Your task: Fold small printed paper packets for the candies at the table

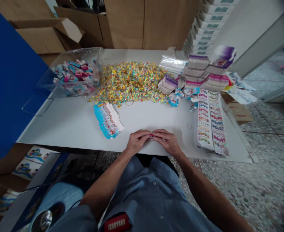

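Near the front edge of the table, my left hand (138,140) and my right hand (166,140) meet at the fingertips. Both are closed on a small pink piece (152,135), mostly covered by the fingers, perhaps a small folded carton. To the left of my left hand lies a fanned stack of blue-and-white printed cards (108,120). Beyond the hands spreads a large heap of small shiny yellow and multicoloured pieces (132,82). Right of my right hand are two long stacks of printed sticker sheets (205,119).
A clear plastic bin (70,85) at the far left holds small blue and pink boxes. Bundles of purple and pink flat cartons (197,69) stand at the back right, with several small blue boxes (173,99) in front. Cardboard (125,25) and white stacks (207,27) rise behind.
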Demonstrator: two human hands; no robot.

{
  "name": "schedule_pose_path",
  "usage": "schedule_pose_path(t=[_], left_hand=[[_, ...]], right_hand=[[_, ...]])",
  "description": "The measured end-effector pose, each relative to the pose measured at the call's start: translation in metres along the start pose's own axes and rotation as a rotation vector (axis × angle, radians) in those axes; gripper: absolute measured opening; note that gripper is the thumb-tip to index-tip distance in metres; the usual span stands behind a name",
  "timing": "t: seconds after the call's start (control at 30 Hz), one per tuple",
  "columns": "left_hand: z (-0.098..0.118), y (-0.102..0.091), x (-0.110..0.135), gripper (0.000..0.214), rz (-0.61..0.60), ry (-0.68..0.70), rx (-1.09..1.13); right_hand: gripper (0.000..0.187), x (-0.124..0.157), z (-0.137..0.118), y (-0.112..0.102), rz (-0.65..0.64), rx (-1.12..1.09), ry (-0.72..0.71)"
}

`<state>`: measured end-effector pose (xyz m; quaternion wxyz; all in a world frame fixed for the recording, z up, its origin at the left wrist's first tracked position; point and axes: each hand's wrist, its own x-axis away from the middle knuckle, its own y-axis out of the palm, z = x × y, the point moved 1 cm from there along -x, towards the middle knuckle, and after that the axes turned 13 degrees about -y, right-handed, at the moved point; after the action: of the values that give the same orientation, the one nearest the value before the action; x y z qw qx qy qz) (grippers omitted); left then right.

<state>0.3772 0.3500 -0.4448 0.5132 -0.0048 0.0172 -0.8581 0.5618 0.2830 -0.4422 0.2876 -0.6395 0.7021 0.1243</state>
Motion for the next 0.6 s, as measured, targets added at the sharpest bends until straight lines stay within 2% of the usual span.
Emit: schedule_pose_path(t=[0.13, 0.23, 0.37, 0.5, 0.6], left_hand=[[-0.001, -0.007, -0.001, 0.022, -0.077, 0.037, -0.096], [0.003, -0.009, 0.000, 0.021, -0.073, 0.016, -0.109], [0.011, -0.011, 0.003, 0.025, -0.138, -0.039, -0.133], [0.018, -0.015, 0.006, 0.032, -0.196, -0.023, -0.157], [0.021, -0.015, 0.007, 0.035, -0.211, -0.028, -0.153]], right_hand=[[0.025, 0.000, -0.003, -0.003, -0.074, 0.149, -0.172], [0.025, -0.001, -0.001, -0.002, -0.086, 0.245, -0.237], [0.027, -0.001, 0.003, -0.005, -0.155, 0.300, -0.280], [0.025, -0.002, 0.004, -0.009, -0.232, 0.295, -0.295], [0.027, -0.003, 0.002, -0.008, -0.196, 0.274, -0.307]])
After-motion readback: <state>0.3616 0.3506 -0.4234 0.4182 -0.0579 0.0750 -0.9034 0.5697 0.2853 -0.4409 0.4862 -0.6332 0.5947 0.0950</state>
